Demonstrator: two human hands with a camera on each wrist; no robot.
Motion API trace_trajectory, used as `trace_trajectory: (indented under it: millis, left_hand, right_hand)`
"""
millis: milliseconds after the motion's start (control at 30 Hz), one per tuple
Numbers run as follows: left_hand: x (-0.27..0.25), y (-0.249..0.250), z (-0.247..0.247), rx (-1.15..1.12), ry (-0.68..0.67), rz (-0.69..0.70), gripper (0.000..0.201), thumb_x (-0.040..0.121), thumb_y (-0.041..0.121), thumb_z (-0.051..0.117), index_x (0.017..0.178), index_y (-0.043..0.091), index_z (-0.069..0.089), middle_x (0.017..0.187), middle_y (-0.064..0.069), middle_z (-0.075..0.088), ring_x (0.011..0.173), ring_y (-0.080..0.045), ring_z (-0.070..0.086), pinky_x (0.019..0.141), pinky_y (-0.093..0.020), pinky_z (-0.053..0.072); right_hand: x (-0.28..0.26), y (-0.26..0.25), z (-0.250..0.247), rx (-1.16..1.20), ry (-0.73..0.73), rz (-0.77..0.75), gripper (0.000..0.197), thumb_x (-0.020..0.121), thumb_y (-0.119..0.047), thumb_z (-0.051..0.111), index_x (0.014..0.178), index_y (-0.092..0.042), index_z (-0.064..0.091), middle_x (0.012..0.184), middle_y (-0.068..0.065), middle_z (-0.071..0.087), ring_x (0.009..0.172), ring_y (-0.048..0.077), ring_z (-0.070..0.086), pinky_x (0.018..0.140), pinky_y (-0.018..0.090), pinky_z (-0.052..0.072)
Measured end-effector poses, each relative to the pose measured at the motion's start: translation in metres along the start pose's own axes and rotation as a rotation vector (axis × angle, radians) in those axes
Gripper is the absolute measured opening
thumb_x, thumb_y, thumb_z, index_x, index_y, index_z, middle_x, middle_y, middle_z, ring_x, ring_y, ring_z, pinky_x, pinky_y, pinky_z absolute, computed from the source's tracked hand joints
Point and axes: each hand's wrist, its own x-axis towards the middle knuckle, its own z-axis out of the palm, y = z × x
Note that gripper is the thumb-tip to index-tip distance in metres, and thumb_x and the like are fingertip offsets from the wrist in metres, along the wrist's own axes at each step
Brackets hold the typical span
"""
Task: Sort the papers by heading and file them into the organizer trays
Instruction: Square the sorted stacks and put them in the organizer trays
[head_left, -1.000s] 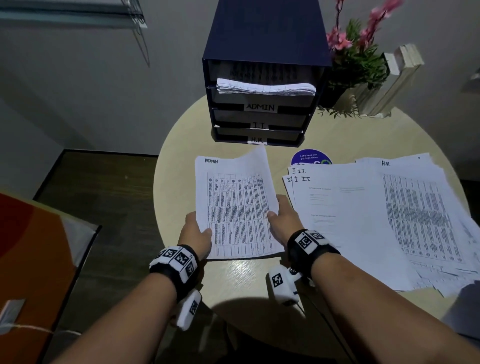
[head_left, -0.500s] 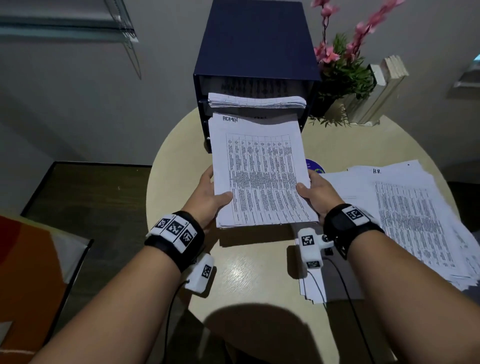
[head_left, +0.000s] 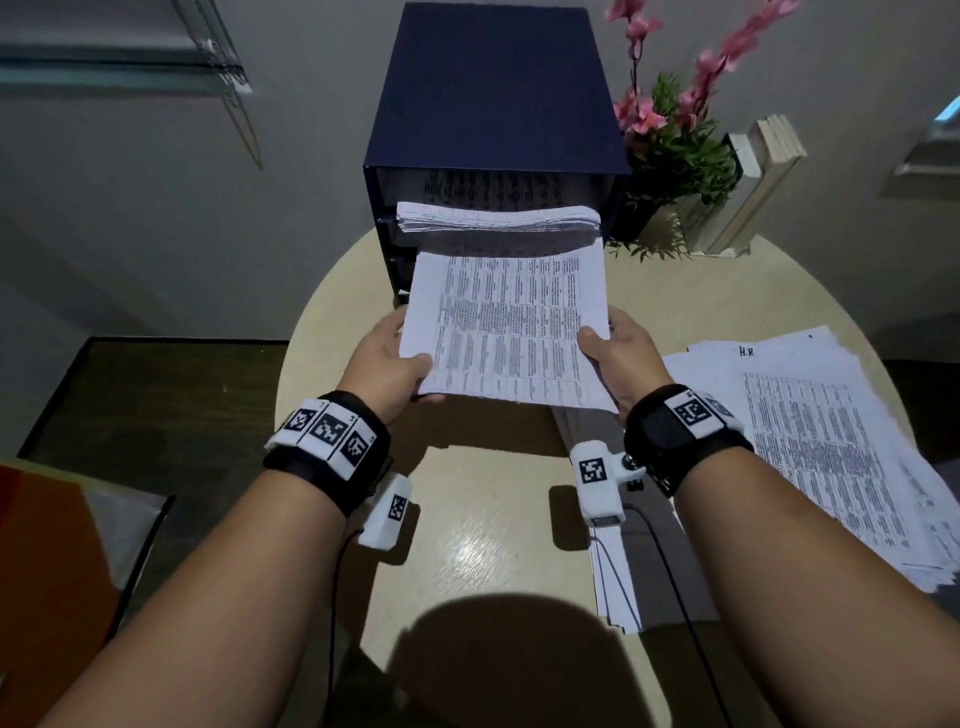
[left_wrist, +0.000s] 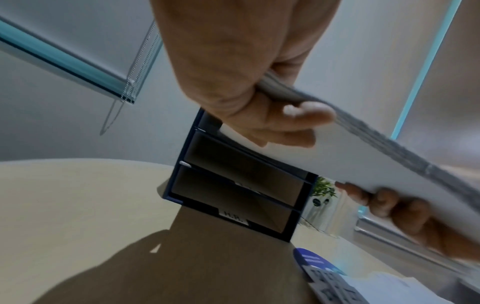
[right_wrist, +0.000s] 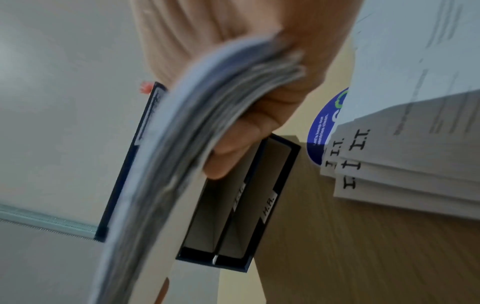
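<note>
Both hands hold a stack of ADMIN papers level above the round table. My left hand grips its left edge, thumb on top, and my right hand grips the right edge. The stack's far edge reaches the front of the dark blue organizer, just below the papers that stick out of the top tray. In the left wrist view the two lower trays look empty, and the lowest bears an H.R. label. A spread H.R. pile and an I.T. pile lie on the table at the right.
A pink-flowered plant and upright books stand right of the organizer. A round blue sticker lies on the table near the I.T. pile. An orange object sits off the table at the lower left.
The ADMIN stack has been lifted off the table and carried forward to the organizer. Its heading end is now hidden under the top tray's papers.
</note>
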Motion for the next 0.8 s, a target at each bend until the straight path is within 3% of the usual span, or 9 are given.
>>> trace_trajectory:
  millis: [133,200,267,367,467,567,633,700,800]
  left_hand:
    - [0.012,-0.001,-0.019,0.037,0.169,0.068,0.058,0.092,-0.008,0.050,0.140,0.024,0.047,0.123,0.000,0.066,0.100,-0.019,0.071,0.076,-0.042,0.061]
    - [0.018,-0.005,-0.023,0.035,0.178,0.070,0.057,0.092,-0.008,0.051,0.139,0.025,0.049,0.124,0.000,0.067,0.104,-0.019,0.070,0.084,-0.046,0.059]
    - [0.026,-0.005,-0.019,0.034,0.150,0.074,0.056,0.091,-0.008,0.051,0.138,0.024,0.050,0.124,0.000,0.067,0.109,-0.019,0.068,0.092,-0.048,0.056]
    - [0.041,0.004,-0.003,0.043,0.130,0.106,0.052,0.091,-0.005,0.051,0.132,0.027,0.054,0.123,0.001,0.068,0.110,-0.017,0.067,0.092,-0.043,0.056]
    - [0.058,0.011,0.010,0.057,0.189,0.114,0.040,0.096,0.005,0.052,0.134,0.019,0.054,0.119,0.000,0.068,0.105,-0.016,0.067,0.088,-0.034,0.057]
    - [0.070,0.007,0.012,-0.003,0.159,-0.045,0.034,0.098,0.008,0.051,0.131,0.013,0.053,0.115,-0.009,0.068,0.085,-0.018,0.071,0.061,-0.027,0.058]
    - [0.072,0.007,0.011,0.025,0.146,-0.091,0.038,0.094,0.000,0.049,0.130,0.011,0.055,0.104,-0.011,0.069,0.061,-0.016,0.064,0.050,-0.022,0.051]
    - [0.074,0.007,0.010,0.009,0.200,-0.038,0.044,0.093,-0.004,0.052,0.135,0.011,0.051,0.100,-0.012,0.068,0.054,-0.013,0.062,0.051,-0.021,0.052]
    - [0.077,0.006,0.010,-0.071,0.341,0.063,0.040,0.094,0.001,0.059,0.129,0.017,0.049,0.101,-0.009,0.065,0.070,-0.014,0.072,0.069,-0.024,0.059]
  right_hand:
    - [-0.010,-0.013,0.013,0.018,-0.165,0.053,0.019,0.104,-0.019,0.045,0.120,-0.021,0.057,0.108,0.006,0.072,0.079,0.021,0.072,0.052,0.025,0.055]
    - [-0.012,-0.019,0.017,0.034,-0.230,0.059,0.019,0.105,-0.014,0.042,0.115,-0.025,0.055,0.102,0.008,0.073,0.070,0.027,0.071,0.044,0.024,0.052]
    - [-0.008,-0.022,0.017,0.047,-0.154,0.041,0.024,0.104,-0.008,0.040,0.122,-0.020,0.051,0.102,0.010,0.072,0.062,0.028,0.068,0.041,0.024,0.049]
    - [0.005,-0.023,0.014,0.107,-0.008,0.029,0.027,0.103,-0.006,0.038,0.126,-0.015,0.050,0.104,0.016,0.070,0.054,0.024,0.065,0.041,0.023,0.049]
    - [0.015,-0.026,0.011,0.203,0.015,0.043,0.027,0.106,-0.014,0.038,0.131,-0.016,0.048,0.107,0.010,0.069,0.059,0.022,0.065,0.047,0.024,0.054]
    - [0.023,-0.026,0.011,0.140,0.010,0.045,0.035,0.104,-0.017,0.042,0.139,-0.015,0.043,0.111,0.003,0.064,0.050,0.012,0.054,0.042,0.022,0.043]
    - [0.029,-0.020,0.013,0.045,0.110,-0.003,0.036,0.099,-0.009,0.046,0.135,-0.014,0.046,0.097,0.004,0.065,0.045,0.010,0.050,0.042,0.025,0.041]
    - [0.032,-0.015,0.017,0.048,0.253,-0.040,0.034,0.096,-0.005,0.046,0.127,-0.017,0.047,0.081,0.003,0.062,0.044,0.012,0.053,0.053,0.031,0.051]
    - [0.034,-0.015,0.022,0.130,0.323,-0.080,0.026,0.094,0.002,0.043,0.112,-0.017,0.050,0.094,0.008,0.063,0.061,0.015,0.069,0.068,0.029,0.056]
